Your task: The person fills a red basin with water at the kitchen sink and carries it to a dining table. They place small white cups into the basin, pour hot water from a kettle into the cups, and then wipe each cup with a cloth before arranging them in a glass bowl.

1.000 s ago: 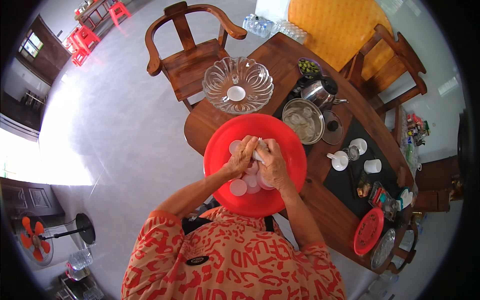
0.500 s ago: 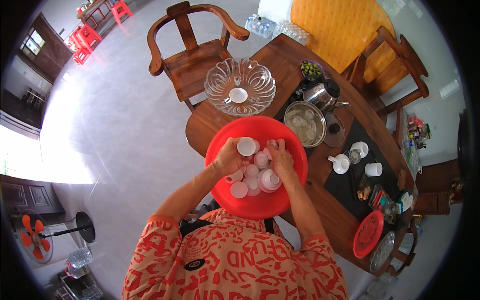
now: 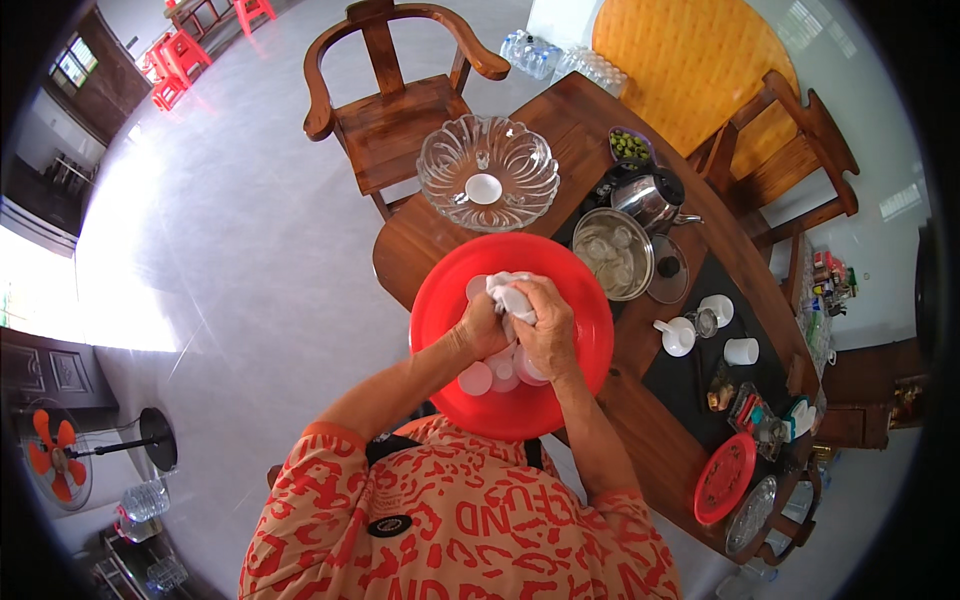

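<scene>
White cloth (image 3: 512, 296) is bunched in both your left hand (image 3: 483, 327) and right hand (image 3: 546, 335), closed together over the red basin (image 3: 580, 300), where several small cups (image 3: 476, 378) wait unwiped, judging by their pile.

Home dining room, wooden table (image 3: 560, 150), carved armchair (image 3: 395, 100), tea set (image 3: 700, 325)

Bottled water pack (image 3: 540, 52): clear plastic bottles in wrap, on the floor beyond the table's far end.
Small packets (image 3: 830, 275): colourful, clustered right of the table; too small to tell apart.
Labels, signs, screens: none legible.
</scene>
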{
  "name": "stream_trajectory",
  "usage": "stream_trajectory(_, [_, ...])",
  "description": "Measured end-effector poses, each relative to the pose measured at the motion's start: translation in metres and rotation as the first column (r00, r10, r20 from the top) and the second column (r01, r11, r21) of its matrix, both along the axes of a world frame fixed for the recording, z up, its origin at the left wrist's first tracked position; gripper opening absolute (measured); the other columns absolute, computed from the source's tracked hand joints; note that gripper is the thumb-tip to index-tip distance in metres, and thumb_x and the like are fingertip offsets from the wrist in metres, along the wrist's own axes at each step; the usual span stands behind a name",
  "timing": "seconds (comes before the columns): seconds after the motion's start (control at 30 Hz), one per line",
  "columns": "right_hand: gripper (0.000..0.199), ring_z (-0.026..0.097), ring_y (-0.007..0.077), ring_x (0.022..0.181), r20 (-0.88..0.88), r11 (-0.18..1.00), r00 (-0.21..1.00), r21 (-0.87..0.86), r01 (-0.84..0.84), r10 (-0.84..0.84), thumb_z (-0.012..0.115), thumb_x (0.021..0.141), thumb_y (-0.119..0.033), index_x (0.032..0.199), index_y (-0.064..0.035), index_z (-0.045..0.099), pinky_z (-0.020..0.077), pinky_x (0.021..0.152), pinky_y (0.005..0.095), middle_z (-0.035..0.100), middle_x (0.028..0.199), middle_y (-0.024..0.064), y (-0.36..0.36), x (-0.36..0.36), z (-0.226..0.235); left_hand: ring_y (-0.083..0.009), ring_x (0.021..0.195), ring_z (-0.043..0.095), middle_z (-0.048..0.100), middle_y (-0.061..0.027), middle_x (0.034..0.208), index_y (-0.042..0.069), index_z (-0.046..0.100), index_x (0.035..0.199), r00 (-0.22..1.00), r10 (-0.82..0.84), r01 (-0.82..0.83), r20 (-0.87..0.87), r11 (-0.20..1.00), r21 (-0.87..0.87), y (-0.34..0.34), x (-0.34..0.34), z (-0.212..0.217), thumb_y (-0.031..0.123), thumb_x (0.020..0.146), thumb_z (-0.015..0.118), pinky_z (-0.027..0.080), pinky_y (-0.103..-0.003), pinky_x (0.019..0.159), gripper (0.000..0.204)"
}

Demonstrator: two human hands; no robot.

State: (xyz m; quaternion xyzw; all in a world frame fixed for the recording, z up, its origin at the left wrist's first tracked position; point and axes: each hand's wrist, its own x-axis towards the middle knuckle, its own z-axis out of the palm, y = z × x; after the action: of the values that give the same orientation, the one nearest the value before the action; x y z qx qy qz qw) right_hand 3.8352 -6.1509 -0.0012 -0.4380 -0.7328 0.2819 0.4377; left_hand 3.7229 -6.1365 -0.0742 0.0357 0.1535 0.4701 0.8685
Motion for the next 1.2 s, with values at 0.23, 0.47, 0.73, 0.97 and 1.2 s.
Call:
stream_trajectory(0.23, [0.038,0.058,0.0323,0.09,0.21,0.973,0.952,0.118,0.2,-0.222,0.066,0.071,0.004,0.107,-0.0032,0.057,0.0486,0.073,0.0402,0.054,0.098,0.0136,0.006,0.006,-0.005,-0.0197,0.089,0.055,0.057,-0.004,0.102,0.01,0.054,0.11,0.41,0.636,0.353,-0.654,0.551,0.756,0.0,-0.002,0.004,0.026,0.095,0.04,0.045,-0.032,0.076,0.026])
stream_trajectory(0.47, [0.038,0.056,0.0355,0.091,0.202,0.993,0.979,-0.121,-0.015,0.039,0.062,0.07,0.004,0.107,-0.0038,0.057,0.0484,0.075,0.0409,0.054,0.098,0.0154,-0.023,0.012,-0.002,-0.0128,0.087,0.054,0.056,-0.002,0.094,0.011,0.054,0.108,0.869,0.162,-0.109,-0.467,0.984,0.139,-0.011,-0.002,0.022,0.031,0.098,0.04,0.045,-0.03,0.076,0.027])
stream_trajectory(0.73, [0.037,0.057,0.0373,0.086,0.509,0.962,0.825,0.02,0.272,-0.244,0.06,0.073,0.0,0.108,-0.0086,0.057,0.0494,0.075,0.0449,0.054,0.096,0.0146,0.005,0.053,-0.043,-0.0177,0.08,0.055,0.058,-0.0049,0.093,0.009,0.052,0.103,0.897,0.15,-0.114,-0.416,0.987,0.11,0.004,-0.013,0.008,0.035,0.097,0.038,0.045,-0.032,0.061,0.031])
stream_trajectory(0.97, [0.038,0.059,0.0372,0.09,0.661,0.932,0.75,-0.254,0.257,-0.027,0.067,0.068,-0.004,0.104,-0.0089,0.056,0.0495,0.074,0.0469,0.055,0.1,0.0164,0.01,0.069,-0.107,-0.0199,0.077,0.055,0.058,-0.0069,0.091,0.009,0.055,0.101,0.938,0.093,-0.125,-0.333,0.989,-0.078,0.004,-0.012,-0.012,0.025,0.093,0.049,0.045,-0.033,0.06,0.018])
stream_trajectory(1.2, [0.038,0.06,0.0322,0.09,0.033,0.99,0.999,-0.139,-0.037,0.042,0.068,0.068,0.002,0.104,-0.0064,0.061,0.05,0.077,0.0373,0.059,0.097,0.0127,-0.019,0.03,0.003,-0.022,0.087,0.058,0.06,-0.0071,0.092,0.008,0.058,0.097,0.981,0.019,-0.051,-0.194,0.985,-0.164,0.007,-0.008,-0.013,0.022,0.091,0.05,0.05,-0.037,0.072,0.017])
